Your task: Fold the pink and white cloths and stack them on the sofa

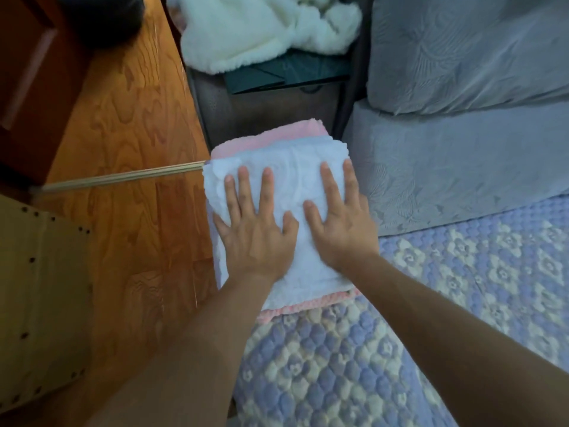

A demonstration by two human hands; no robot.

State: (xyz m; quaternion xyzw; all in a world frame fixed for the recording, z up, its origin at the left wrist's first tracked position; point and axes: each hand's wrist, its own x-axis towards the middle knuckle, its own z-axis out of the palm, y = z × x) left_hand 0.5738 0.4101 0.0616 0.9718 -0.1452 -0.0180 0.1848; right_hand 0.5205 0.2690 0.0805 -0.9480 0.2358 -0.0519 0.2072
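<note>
Running along the left is the glossy orange-brown wooden floor [132, 124], with a tan studded panel [40, 291] at its near edge. Next, the left hand [257, 232] presses flat, grip wide with fingers straight, on the folded white terry cloth [295, 167], which lies stacked on the folded pink cloth [292, 132] at the sofa's patterned lilac quilted cover [462, 272]. Beside it, the right hand [341, 223] presses flat likewise, holding nothing.

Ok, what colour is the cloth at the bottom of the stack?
Pink; the pink cloth shows under the white cloth in the head view.
</note>
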